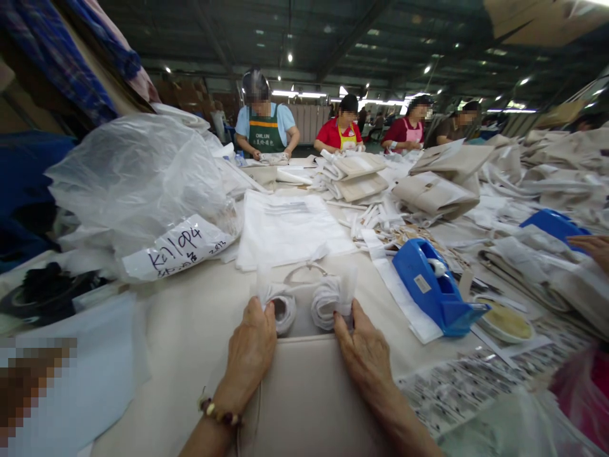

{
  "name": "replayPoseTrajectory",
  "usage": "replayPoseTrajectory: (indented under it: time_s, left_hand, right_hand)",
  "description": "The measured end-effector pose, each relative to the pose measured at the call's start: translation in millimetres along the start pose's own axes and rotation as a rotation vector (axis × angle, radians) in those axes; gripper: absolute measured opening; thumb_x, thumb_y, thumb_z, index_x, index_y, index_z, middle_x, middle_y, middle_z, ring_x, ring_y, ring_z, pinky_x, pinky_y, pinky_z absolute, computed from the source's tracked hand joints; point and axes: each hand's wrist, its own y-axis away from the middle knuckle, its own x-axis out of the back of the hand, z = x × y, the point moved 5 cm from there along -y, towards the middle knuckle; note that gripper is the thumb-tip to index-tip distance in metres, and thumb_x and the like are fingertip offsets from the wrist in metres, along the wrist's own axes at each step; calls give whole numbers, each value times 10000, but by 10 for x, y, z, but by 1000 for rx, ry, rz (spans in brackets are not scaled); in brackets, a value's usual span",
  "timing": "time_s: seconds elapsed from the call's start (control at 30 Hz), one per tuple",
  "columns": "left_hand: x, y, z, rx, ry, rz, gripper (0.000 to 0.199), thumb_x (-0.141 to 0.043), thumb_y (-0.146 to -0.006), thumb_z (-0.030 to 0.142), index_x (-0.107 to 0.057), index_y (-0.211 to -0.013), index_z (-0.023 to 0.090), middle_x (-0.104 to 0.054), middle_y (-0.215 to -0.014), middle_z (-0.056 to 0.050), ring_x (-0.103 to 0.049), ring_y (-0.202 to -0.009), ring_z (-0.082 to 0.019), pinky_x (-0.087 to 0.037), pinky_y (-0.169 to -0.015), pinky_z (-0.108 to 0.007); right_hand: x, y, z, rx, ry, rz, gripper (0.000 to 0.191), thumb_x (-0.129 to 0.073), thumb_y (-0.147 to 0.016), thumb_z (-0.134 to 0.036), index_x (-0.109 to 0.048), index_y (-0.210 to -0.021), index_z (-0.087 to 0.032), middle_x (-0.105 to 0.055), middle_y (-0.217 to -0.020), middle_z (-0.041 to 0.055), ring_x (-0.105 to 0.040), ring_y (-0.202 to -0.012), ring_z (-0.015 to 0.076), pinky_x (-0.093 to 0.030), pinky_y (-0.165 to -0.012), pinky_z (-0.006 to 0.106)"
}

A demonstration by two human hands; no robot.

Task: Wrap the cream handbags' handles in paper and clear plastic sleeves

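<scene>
A pale beige handbag (299, 387) lies flat before me on the table. At its top edge are two rolls in thin white wrapping, a left roll (281, 311) and a right roll (327, 307), with translucent white sheet around them. Between and beyond them arches a thin bag handle (304, 270). My left hand (252, 346), a beaded bracelet at its wrist, grips the left roll from the outer side, thumb along the wrapping. My right hand (362, 343) closes on the right roll in the same way, fingertips partly hidden behind the wrapping.
A stack of white plastic bags (290, 228) lies beyond the handbag. Right stands a blue tape dispenser (435, 285) near a small dish (504, 320). A large clear bag (147, 184) bulges at left. Folded beige bags (435, 193) lie farther back; several co-workers stand opposite.
</scene>
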Motion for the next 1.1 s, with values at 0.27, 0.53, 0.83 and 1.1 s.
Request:
replayPoseTrajectory:
  time_s: [0.27,0.53,0.83,1.1]
  left_hand:
    - [-4,111,62,66,-98,-2,295,-236,-960,334,-451,-1006,137,-661,-936,-164,-671,-773,-294,-420,-592,-338]
    - [35,236,88,-105,-180,457,508,-303,-948,337,-339,-1302,-26,-575,-1123,-263,-597,-976,-327,-465,-765,-405]
    - [46,-82,828,-507,-243,162,284,-362,-884,91,-613,-1019,90,-630,-1047,-155,-542,-1042,-275,-418,-909,-395]
    - [-207,-644,1084,-504,-251,-36,159,-486,-918,235,-608,-941,135,-659,-903,-36,-622,-877,-169,-484,-819,-367]
  right_hand:
    - [19,-63,-12,29,104,-92,464,-351,-920,-290,-451,-1304,-51,-707,-930,152,-652,-877,265,-409,-771,343]
    - [-29,25,-19,309,176,430,550,-426,-889,-285,-363,-1365,-17,-572,-1121,234,-541,-1002,329,-454,-808,475]
    - [-55,151,-28,638,7,482,459,-346,-862,-46,-540,-1256,-175,-532,-1238,143,-426,-1203,272,-446,-950,465]
    - [-69,108,-6,596,-41,480,468,-371,-832,-27,-554,-1238,-171,-563,-1229,125,-463,-1173,261,-480,-939,442]
